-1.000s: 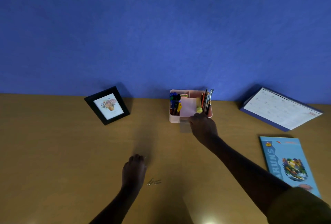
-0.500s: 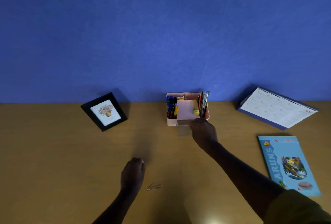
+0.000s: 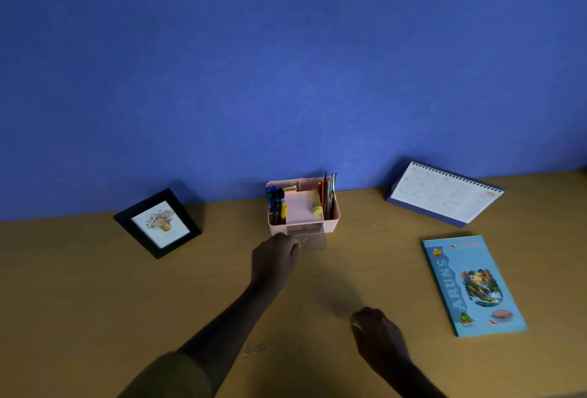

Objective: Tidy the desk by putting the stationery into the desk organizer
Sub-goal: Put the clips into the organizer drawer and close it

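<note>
A tan wooden counter (image 3: 95,302) runs along a deep blue wall (image 3: 286,64), all in dim light. Against the wall stands the pink desk organizer (image 3: 333,221). Markers (image 3: 274,203) stand in its left compartment, a pink sticky-note pad (image 3: 301,207) in the middle, and pencils and brushes (image 3: 328,197) on the right. Its clear drawer (image 3: 317,243) is pulled out at the front, with a few small paper clips lying inside.

The left hand (image 3: 274,259) reaches to the drawer's front left corner. Its fingers (image 3: 293,245) are bunched together at the rim. In this light I cannot tell whether they pinch a clip, grip the drawer or merely touch it. The right hand (image 3: 379,339) rests low on the counter, well apart from the organizer. Its fingers (image 3: 357,323) are loosely curled under, with nothing visible in them. Two loose paper clips (image 3: 254,349) lie on the counter just beside the left forearm, near an olive sleeve (image 3: 171,375).

A black picture frame (image 3: 158,223) with a floral print leans to the left of the organizer. To the right a spiral-bound desk calendar (image 3: 444,195) stands, its red figures too small to read. A light blue book (image 3: 473,284) lies flat in front of the calendar, and "ARUN'S" runs up its cover.
</note>
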Demonstrator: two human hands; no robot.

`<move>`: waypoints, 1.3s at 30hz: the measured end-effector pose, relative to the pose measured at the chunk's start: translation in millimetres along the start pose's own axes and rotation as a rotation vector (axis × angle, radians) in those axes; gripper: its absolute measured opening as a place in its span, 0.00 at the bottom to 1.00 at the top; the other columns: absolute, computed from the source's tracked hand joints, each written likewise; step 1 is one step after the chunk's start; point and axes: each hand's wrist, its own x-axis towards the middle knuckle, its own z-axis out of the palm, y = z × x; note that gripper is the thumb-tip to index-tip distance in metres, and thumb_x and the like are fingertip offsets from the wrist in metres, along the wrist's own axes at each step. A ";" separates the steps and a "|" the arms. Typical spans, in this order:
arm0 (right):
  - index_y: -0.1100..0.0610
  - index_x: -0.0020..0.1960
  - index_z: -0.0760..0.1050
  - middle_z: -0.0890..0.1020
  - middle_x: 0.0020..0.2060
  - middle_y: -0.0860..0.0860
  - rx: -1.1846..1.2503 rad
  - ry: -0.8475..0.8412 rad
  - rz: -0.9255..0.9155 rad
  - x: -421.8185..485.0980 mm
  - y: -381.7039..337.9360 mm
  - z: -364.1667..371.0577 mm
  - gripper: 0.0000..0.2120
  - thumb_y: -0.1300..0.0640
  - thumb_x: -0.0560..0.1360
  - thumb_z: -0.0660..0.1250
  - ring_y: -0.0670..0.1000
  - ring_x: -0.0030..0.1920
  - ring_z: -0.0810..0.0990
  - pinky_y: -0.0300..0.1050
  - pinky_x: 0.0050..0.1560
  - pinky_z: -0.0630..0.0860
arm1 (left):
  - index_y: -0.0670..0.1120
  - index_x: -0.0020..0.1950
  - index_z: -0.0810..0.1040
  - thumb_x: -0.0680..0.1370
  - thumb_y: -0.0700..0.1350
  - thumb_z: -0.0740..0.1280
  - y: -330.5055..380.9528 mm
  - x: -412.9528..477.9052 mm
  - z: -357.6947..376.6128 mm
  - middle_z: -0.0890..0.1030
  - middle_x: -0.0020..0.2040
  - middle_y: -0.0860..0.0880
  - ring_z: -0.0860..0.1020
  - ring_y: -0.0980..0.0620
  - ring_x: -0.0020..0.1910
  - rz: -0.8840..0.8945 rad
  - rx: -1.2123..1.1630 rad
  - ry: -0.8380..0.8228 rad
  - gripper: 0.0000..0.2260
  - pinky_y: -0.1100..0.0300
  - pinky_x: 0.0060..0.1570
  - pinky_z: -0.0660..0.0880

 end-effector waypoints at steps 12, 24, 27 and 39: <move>0.44 0.59 0.81 0.81 0.57 0.44 0.083 -0.031 0.178 -59.7 39.7 -0.7 0.11 0.43 0.84 0.63 0.45 0.60 0.80 0.43 0.57 0.80 | 0.46 0.55 0.85 0.82 0.48 0.72 31.3 56.8 33.5 0.87 0.49 0.49 0.86 0.49 0.47 0.049 0.247 -0.197 0.07 0.55 0.44 0.84; 0.45 0.53 0.80 0.80 0.50 0.42 0.126 -0.009 0.195 -62.4 35.7 -4.3 0.08 0.46 0.84 0.63 0.43 0.51 0.79 0.41 0.50 0.80 | 0.49 0.53 0.87 0.83 0.51 0.69 27.1 54.8 27.3 0.86 0.44 0.52 0.84 0.52 0.41 0.057 0.235 -0.123 0.08 0.59 0.34 0.76; 0.44 0.53 0.81 0.80 0.49 0.41 0.114 -0.002 0.173 -56.4 30.9 -5.5 0.07 0.48 0.84 0.64 0.43 0.49 0.79 0.41 0.48 0.81 | 0.51 0.52 0.87 0.84 0.53 0.67 22.6 33.5 14.3 0.85 0.41 0.54 0.81 0.54 0.37 0.011 0.112 -0.016 0.10 0.61 0.30 0.70; 0.47 0.53 0.83 0.82 0.47 0.42 0.064 -0.052 0.022 -39.0 -7.4 3.3 0.07 0.52 0.85 0.65 0.43 0.41 0.81 0.33 0.34 0.73 | 0.54 0.55 0.87 0.83 0.54 0.68 -48.9 -131.5 18.3 0.86 0.48 0.55 0.84 0.54 0.45 -0.330 -0.055 -0.085 0.09 0.58 0.39 0.78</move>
